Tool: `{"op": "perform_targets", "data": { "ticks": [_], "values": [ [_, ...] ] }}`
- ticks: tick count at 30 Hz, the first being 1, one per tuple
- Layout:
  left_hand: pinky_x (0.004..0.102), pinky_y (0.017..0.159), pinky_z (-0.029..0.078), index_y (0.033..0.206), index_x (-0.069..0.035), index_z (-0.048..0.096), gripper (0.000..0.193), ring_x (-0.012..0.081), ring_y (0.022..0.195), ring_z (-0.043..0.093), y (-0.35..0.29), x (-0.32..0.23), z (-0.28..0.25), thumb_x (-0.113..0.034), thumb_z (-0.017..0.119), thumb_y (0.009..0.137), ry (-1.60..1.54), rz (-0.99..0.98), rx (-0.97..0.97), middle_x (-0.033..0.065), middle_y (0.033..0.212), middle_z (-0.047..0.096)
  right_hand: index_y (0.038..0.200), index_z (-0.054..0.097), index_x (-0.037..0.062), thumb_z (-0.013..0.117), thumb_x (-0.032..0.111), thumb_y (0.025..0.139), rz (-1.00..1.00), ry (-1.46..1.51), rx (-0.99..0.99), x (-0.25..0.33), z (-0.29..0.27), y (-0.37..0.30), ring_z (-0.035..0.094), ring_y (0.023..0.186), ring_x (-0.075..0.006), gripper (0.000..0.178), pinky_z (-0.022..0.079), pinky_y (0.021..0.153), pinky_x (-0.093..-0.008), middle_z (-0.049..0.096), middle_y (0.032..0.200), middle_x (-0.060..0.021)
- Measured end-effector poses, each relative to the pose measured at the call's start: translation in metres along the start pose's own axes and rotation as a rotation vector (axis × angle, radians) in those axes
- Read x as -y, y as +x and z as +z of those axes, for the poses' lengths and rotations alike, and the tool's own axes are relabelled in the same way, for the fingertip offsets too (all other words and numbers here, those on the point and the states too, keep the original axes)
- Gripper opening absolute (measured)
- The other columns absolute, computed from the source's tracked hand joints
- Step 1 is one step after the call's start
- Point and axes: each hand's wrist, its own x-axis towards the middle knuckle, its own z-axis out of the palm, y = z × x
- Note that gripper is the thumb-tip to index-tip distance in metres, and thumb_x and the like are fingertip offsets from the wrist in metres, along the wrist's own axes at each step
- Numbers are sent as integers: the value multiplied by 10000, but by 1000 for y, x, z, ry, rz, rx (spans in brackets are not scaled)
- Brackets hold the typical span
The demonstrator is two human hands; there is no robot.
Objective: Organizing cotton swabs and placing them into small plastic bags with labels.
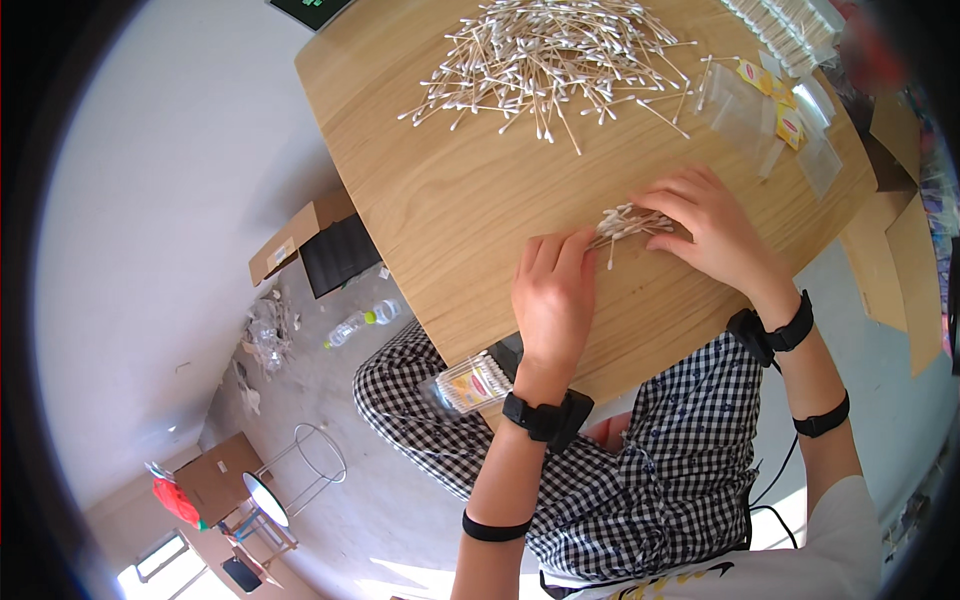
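Observation:
A small bunch of cotton swabs (pixel 630 222) lies on the wooden table between my two hands, its sticks pointing in slightly different directions. My left hand (pixel 558 290) is closed at the bunch's left end, its thumb side against the sticks. From the right, my right hand (pixel 705 225) curls thumb and fingers around the other end. One swab sticks out toward me below the rest. Farther back spreads a large loose heap of cotton swabs (pixel 555 60). The fingertips of my left hand are partly hidden.
Clear plastic bags (pixel 735 115) with yellow cards (pixel 790 127) lie at the table's right. Packed swabs (pixel 785 30) stand at the far right corner. A pack of swabs (pixel 472 384) sits by the near left edge. Open cardboard boxes (pixel 880 255) stand beside the table.

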Motion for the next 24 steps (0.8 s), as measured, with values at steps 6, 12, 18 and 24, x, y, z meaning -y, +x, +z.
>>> {"op": "perform_targets", "data": {
  "ticks": [6, 12, 18, 24],
  "values": [
    [372, 711, 503, 891, -25, 693, 140, 283, 804, 614, -2, 5, -4, 20, 721, 761, 4, -7, -1, 106, 837, 670, 870, 686, 61, 751, 56, 730, 10, -37, -94, -8, 6, -7, 562, 870, -247, 154, 467, 819, -354, 645, 883, -8],
    [348, 705, 502, 881, -23, 699, 121, 263, 795, 626, 3, 23, -30, 10, 733, 771, 25, -104, -38, 109, 833, 674, 840, 686, 62, 737, 40, 734, -15, -134, -105, -22, -9, -18, 566, 821, -231, 120, 456, 813, -342, 636, 846, -13],
    [323, 714, 516, 978, -33, 721, 201, 240, 798, 643, 9, 21, -24, 30, 710, 788, -136, -120, 42, 118, 858, 679, 823, 670, 47, 724, 26, 720, -124, -22, -32, 20, 19, -17, 583, 856, -208, 118, 445, 841, -344, 636, 855, -18],
    [373, 874, 490, 1173, -27, 652, 366, 288, 983, 623, 4, 4, -23, 63, 576, 827, -237, -145, 169, 160, 1068, 659, 971, 633, 68, 756, 39, 686, -12, 29, -67, 41, 25, -4, 587, 993, -236, 312, 439, 904, -377, 625, 998, -50]
  ]
}}
